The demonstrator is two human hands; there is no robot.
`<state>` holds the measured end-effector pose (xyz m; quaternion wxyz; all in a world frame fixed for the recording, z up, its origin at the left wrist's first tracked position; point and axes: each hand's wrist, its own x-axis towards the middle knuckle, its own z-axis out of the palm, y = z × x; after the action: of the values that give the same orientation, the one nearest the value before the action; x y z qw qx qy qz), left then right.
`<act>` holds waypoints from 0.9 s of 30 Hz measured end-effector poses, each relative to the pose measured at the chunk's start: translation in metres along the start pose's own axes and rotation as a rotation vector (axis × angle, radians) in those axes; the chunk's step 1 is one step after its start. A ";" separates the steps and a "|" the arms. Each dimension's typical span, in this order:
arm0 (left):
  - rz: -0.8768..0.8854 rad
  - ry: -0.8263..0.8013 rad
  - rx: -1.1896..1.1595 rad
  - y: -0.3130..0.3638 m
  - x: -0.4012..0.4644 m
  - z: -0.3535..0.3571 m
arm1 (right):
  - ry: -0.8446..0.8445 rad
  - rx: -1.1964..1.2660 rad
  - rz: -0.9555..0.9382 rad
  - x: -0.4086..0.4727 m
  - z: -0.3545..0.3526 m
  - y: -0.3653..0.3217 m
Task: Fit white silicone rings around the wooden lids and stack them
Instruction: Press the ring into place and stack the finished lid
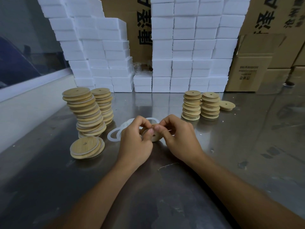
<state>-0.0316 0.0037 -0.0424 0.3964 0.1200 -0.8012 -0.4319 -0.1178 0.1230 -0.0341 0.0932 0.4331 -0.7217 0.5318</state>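
Now, lid in hand: a wooden lid (154, 135) is being held just above the steel table (231, 146), in the middle, between both hands.
Left hand (135, 142): its fingers are curling round the lid's left edge, thumb pressing on the face.
Right hand (178, 136): its fingertips are pinching at the lid's top rim, touching the left hand's; whether a ring is already under them I cannot tell.
Doing it well: I would be seating the ring in one spot, holding that spot down with a thumb, then walking the rest round the edge without twisting it.
Loose silicone rings (115, 134): at least three are lying overlapped just behind the left hand; the hands are hiding the rest.
Ringed stacks (87, 113): two tall leaning piles on the left, plus a short pile of two or three lids (87, 147) in front.
Bare stacks (200, 105): two piles on the right, plus a lone lid (227, 105) beside them.
Backdrop: white foam boxes (181, 47) and cardboard cartons (257, 71) are standing behind.
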 end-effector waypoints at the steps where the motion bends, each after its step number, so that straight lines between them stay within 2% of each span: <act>1: -0.015 0.010 -0.013 -0.001 0.001 0.000 | 0.001 0.009 0.009 0.000 0.000 0.001; 10: -0.035 -0.013 -0.046 -0.002 0.001 -0.001 | 0.001 0.026 0.120 0.002 0.001 0.004; 17: 0.092 -0.014 0.006 0.001 -0.002 -0.001 | -0.005 -0.018 0.059 0.001 0.000 0.002; 27: -0.207 0.055 -0.256 -0.001 0.005 -0.003 | -0.023 0.045 0.158 0.003 0.000 0.007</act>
<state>-0.0330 -0.0014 -0.0392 0.3835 0.1620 -0.7120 -0.5655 -0.1242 0.1221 -0.0370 0.0328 0.3830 -0.7426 0.5484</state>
